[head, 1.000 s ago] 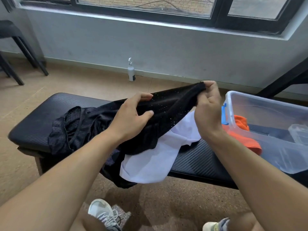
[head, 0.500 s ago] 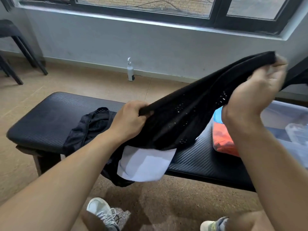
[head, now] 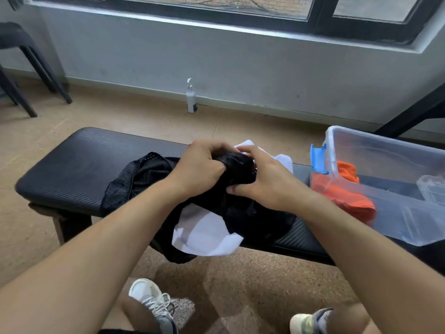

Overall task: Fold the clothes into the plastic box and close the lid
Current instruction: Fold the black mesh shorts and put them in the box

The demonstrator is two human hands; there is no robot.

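Item: black perforated mesh garment (head: 149,174), bunched mid-bench on black padded bench (head: 72,160). Left hand (head: 199,167) and right hand (head: 267,182) both clutch it. Clear plastic box (head: 390,150) occupies the right end. Risk: white cloth (head: 207,235) overhangs the front edge and may slide off.

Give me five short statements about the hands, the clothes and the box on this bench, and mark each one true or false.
1. Both hands grip the black garment. True: the left hand and the right hand bunch it over the bench.
2. The plastic box has its lid shut. False: the top is open and the blue latch hangs free.
3. An orange garment is in the box. True.
4. The white garment is in the box. False: it lies on the bench under the black one.
5. A white bottle stands on the bench. False: it stands on the floor by the wall.
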